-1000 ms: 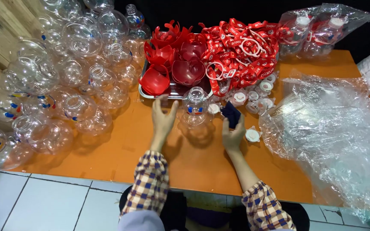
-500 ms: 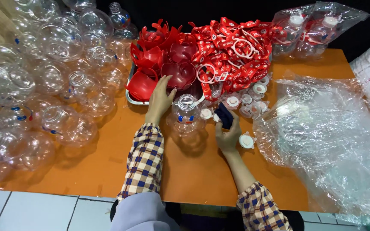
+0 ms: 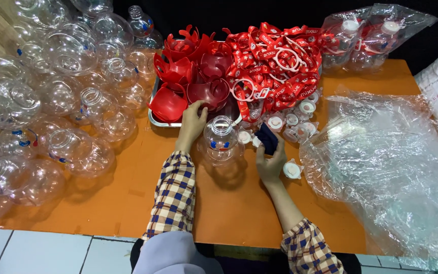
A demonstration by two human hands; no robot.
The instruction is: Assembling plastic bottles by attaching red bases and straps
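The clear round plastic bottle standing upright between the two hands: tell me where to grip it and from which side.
Grip the clear round plastic bottle by its narrow open neck, coming from above. It stands upright, its belly looks wide and slippery, and the left hand and right hand flank its sides, so the top is probably freest.

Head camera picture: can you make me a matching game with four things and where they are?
Things:
1. left hand
2. right hand
3. clear round bottle
4. crinkly plastic sheet

Places:
A. holding a dark blue cloth
B. between the two hands on the orange table
C. reaching into the metal tray of red cups
D. on the right side of the table

Pairs: 1-C, 2-A, 3-B, 4-D
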